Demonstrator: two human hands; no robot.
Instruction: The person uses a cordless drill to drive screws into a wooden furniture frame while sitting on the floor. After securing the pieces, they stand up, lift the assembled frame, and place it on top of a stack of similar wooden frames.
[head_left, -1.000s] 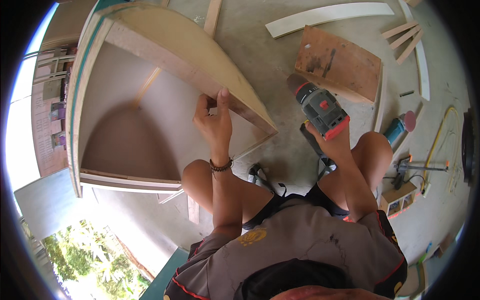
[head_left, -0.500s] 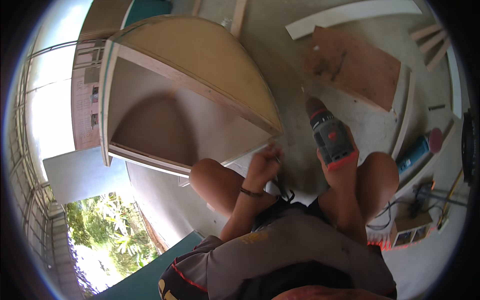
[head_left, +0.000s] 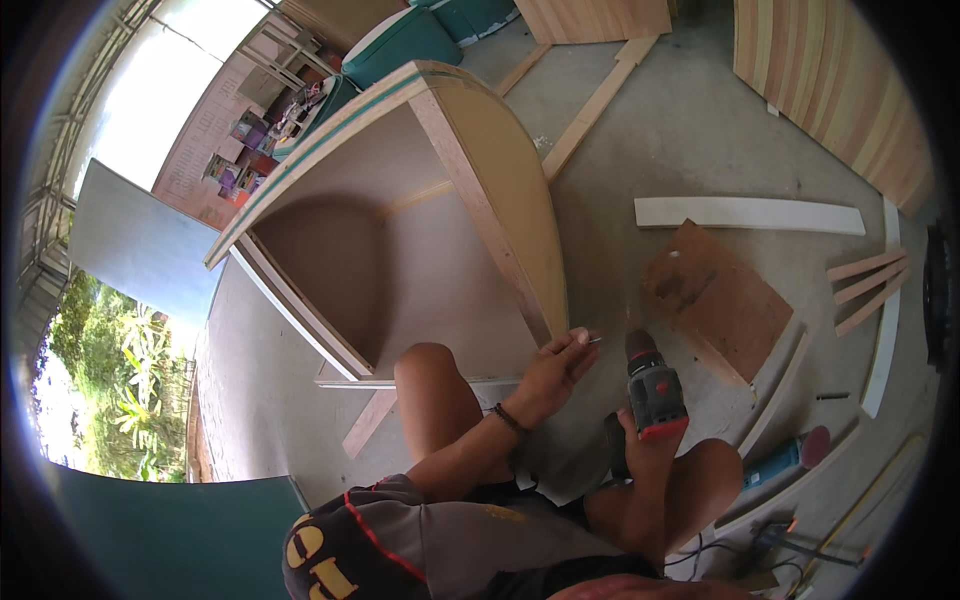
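My right hand (head_left: 648, 455) is wrapped round the handle of a dark grey and red cordless drill (head_left: 656, 396), whose chuck points away from me. Between the fingertips of my left hand (head_left: 553, 376) is a small thin metal piece that looks like a screw (head_left: 595, 341). That hand is by the near corner of a large wooden frame (head_left: 478, 205) with a curved panel side (head_left: 515, 170). The drill's tip is a short way right of the screw, not touching it. A dark band circles my left wrist.
Right of the drill lies a brown wooden board (head_left: 715, 290), with a white curved strip (head_left: 750, 214) beyond it. Short wood sticks (head_left: 868, 285) and a blue power tool (head_left: 780, 462) rest farther right. A striped wood panel (head_left: 840, 95) stands at far right.
My left hand has moved forward and right, and the screw in its fingertips now shows. The drill is lower in the picture. The head view has shifted, showing more of the far floor.
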